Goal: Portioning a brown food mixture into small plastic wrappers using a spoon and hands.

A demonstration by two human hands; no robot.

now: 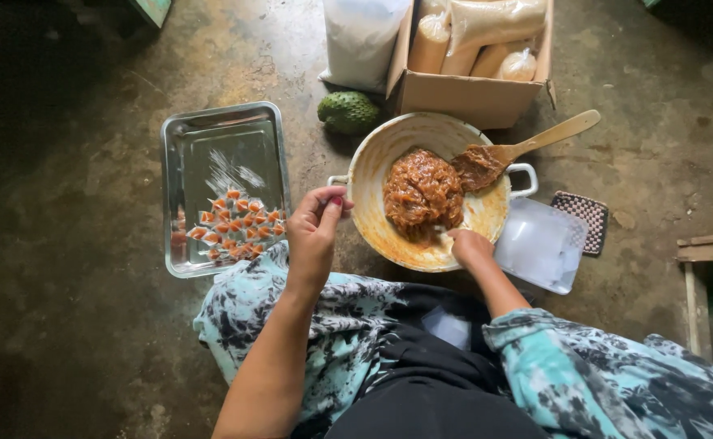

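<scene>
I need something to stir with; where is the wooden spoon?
In the head view the wooden spoon rests in the cream two-handled bowl, its blade against the brown paste and its handle pointing up-right toward the cardboard box.

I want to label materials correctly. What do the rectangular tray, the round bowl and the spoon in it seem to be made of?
The rectangular silver tray looks like polished metal, probably steel: it mirrors light. The round cream two-handled bowl seems enamelled metal or ceramic; it is glossy, unclear which. The pale brown spoon looks like plain matte wood.
</scene>
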